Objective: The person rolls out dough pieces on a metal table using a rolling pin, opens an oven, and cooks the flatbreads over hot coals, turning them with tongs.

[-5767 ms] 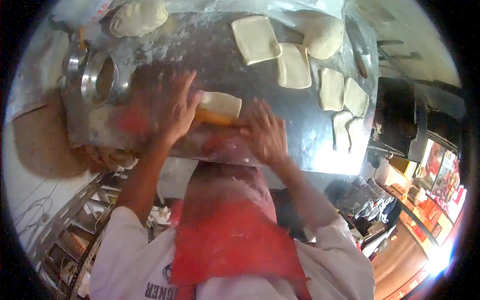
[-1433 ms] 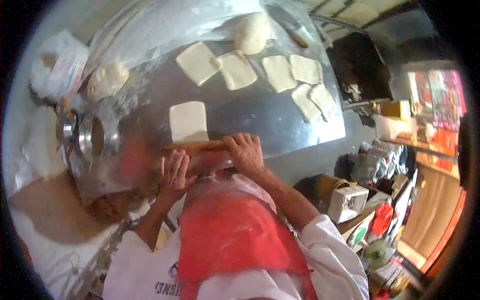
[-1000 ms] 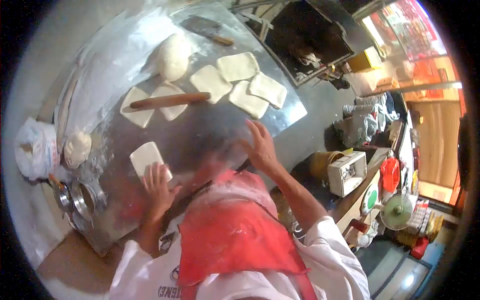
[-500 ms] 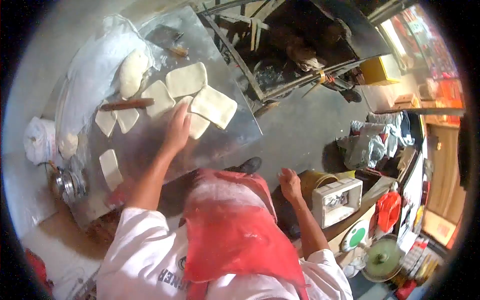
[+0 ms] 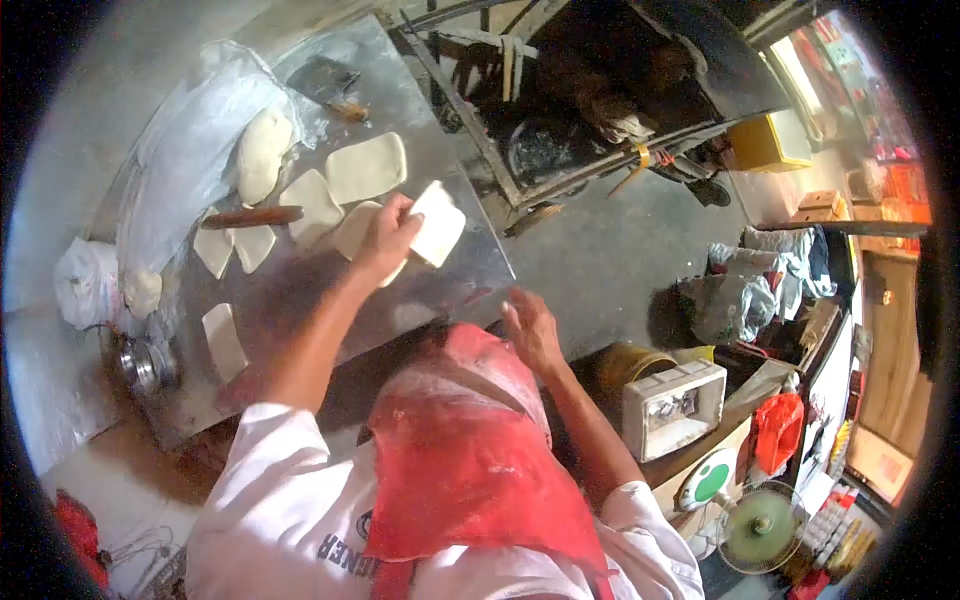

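Note:
My left hand (image 5: 388, 243) pinches a flat, squarish piece of dough (image 5: 438, 226) at its left edge, and the piece is lifted and tilted over the metal table (image 5: 290, 330). Beneath and beside that hand lie more flat dough pieces, among them a rounded rectangle (image 5: 366, 168) and a rounded one (image 5: 312, 208). My right hand (image 5: 533, 330) hangs in the air off the table's near edge, thumb apart from the fingers and holding nothing. A wooden rolling pin (image 5: 255, 216) rests across two small dough pieces (image 5: 254, 247).
A thick dough lump (image 5: 264, 155) lies by a whitish plastic sheet (image 5: 190, 150) on the left. Beyond the table stands a dark metal-framed box (image 5: 580, 100). To the right are a white crate (image 5: 675, 408), a fan (image 5: 762, 525) and a red bag (image 5: 777, 428).
My left hand has taken hold of the right-hand dough piece and raised it off the others. My right hand has moved up and left, closer to the table.

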`<state>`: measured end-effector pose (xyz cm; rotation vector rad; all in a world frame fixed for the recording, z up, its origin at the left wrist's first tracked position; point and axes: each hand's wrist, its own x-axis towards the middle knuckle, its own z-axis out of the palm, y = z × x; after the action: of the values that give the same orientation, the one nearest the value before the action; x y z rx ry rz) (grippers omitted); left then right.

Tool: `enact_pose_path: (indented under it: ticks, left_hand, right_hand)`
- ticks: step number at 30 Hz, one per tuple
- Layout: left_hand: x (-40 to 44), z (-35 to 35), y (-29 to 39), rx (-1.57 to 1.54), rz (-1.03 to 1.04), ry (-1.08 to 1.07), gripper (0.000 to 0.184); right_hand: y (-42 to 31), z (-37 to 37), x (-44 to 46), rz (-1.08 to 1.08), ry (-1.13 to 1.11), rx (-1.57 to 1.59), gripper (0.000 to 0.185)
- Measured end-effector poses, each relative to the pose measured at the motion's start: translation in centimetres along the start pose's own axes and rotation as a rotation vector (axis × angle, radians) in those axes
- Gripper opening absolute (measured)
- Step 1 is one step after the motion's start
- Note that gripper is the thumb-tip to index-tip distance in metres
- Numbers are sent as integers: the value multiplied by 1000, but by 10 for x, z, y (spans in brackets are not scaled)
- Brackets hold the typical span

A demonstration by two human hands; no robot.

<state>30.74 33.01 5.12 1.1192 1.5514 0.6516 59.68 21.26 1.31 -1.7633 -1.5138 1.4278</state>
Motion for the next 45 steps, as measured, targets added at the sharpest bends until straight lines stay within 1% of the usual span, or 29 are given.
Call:
enact_pose_path:
  ticks: [1,2,3,5,6,7,9,10,11,12,13,14,15,17,18,19,20,23,25,26,27,29,31,33,35,36,38,41,45]
  left_hand:
    - [-13,3,-3,-223,65,-14,19]
    - [-40,7,14,-507,63,-29,24]
    - [-66,5,34,-792,67,-41,30]
    - [-95,-10,33,-942,41,-71,33]
    - [-108,-15,28,-1088,22,-120,37]
    - [-120,-20,21,-1100,26,-88,37]
    - [-139,-27,6,-1223,-130,-141,44]
    - [-145,-26,-10,-1219,-176,-37,37]
    - [-147,-13,-28,-1049,-158,249,34]
    - [-153,-12,-32,-793,-97,387,33]
    - [-158,-13,-36,-529,-42,515,34]
    - [-162,-19,-45,-427,104,518,27]
    - [-166,-24,-43,-437,97,533,27]
    - [-179,-38,-31,-158,281,657,22]
    - [-183,-43,-28,-194,356,697,19]
    - [-184,-55,-23,-36,368,777,17]
    - [-183,-64,-27,-75,320,829,16]
    - [-193,-101,-46,-16,115,926,26]
    - [-192,-124,-62,-23,53,868,29]
    - [-186,-136,-84,36,-162,805,31]
    - [-174,-142,-123,118,-91,858,33]
    - [-164,-166,-209,242,-161,875,42]
    - [-165,-175,-247,170,94,955,51]
    - [-172,-157,-165,111,-75,876,54]
    - [-168,-128,-129,206,-56,771,48]
    - [-161,-110,-126,227,17,715,46]
    - [-144,-73,-122,185,101,609,42]
    - [-111,4,-80,71,188,446,38]
    - [-74,107,-36,46,126,203,37]
  right_hand:
    - [-8,11,7,-29,50,90,56]
    - [-15,23,17,-19,42,305,65]
    - [-31,29,24,-22,23,301,65]
    - [-78,30,27,179,-98,792,75]
    - [-90,29,29,204,-161,878,69]
    - [-126,19,12,22,-175,466,69]
    - [-130,26,15,283,-280,927,51]
    - [-131,33,12,238,-310,870,50]
    - [-131,44,11,193,-335,813,50]
    - [-129,61,13,157,-292,868,34]
    - [-128,68,14,162,-305,853,34]
    - [-129,74,15,135,-328,743,31]
    - [-133,80,16,105,-351,635,29]
    - [-158,89,9,3,-334,660,30]
    - [-166,94,9,-106,-269,608,30]
    - [-175,97,7,-215,-202,557,31]
    - [-189,96,3,-211,-213,554,31]
    - [-209,103,1,-18,-315,557,33]
    - [-193,124,17,-127,-312,498,35]
    - [-192,126,32,-37,-422,327,35]
    - [-153,144,60,-263,-409,181,37]
    - [-152,134,78,-66,-345,15,37]
    - [-129,96,97,-363,-173,-172,36]
    - [-120,34,113,-405,-147,-310,39]
    - [-102,-22,139,-233,-78,-472,44]
    - [-78,-51,155,-214,-30,-478,44]
    - [-29,-105,189,-398,249,-756,46]
    - [-27,-175,216,-265,321,-840,47]
    - [12,-236,267,-354,409,-920,46]
